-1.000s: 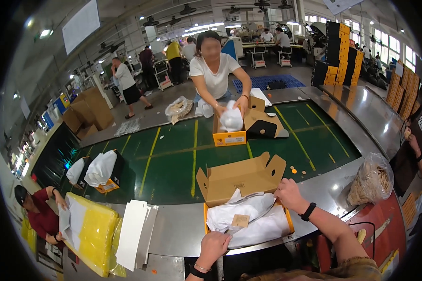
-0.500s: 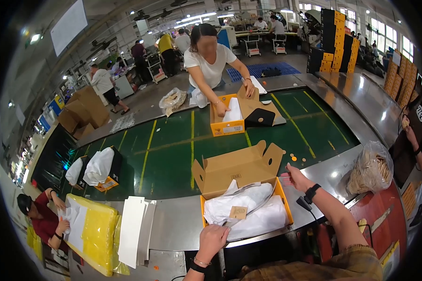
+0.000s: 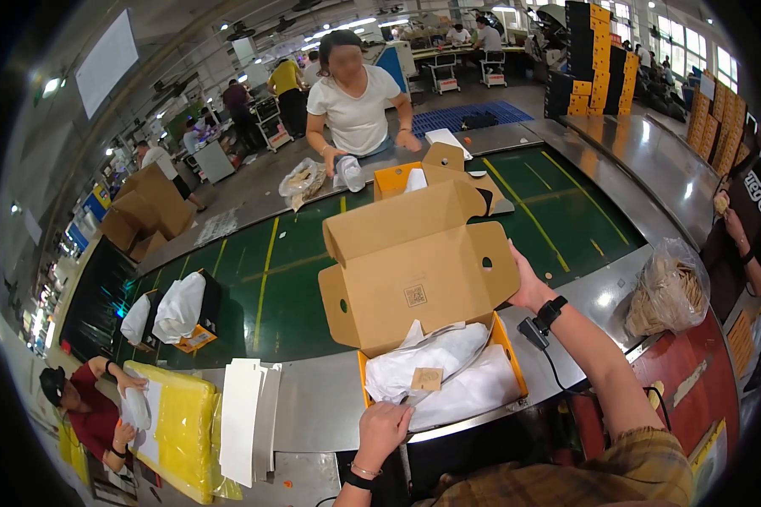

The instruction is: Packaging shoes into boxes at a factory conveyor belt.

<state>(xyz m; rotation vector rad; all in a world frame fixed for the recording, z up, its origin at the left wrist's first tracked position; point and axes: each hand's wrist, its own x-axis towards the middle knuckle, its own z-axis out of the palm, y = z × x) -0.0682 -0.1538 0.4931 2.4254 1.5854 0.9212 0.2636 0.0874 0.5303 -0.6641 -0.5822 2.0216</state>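
One open box (image 3: 512, 359), lower centre, long axis left-right, lid (image 3: 427, 258) raised toward the top, one tag (image 3: 427, 379) inside, my right hand (image 3: 529, 284) gripping the lid, my left hand (image 3: 385, 429) curled at the near rim, hold unclear

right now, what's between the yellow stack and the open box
In the head view, white sheets and then a stretch of metal counter lie between the yellow stack and the open box.

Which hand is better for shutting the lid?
Probably the right hand: it's at a side flap of the raised lid, while the left hand is at the near edge of the orange box.
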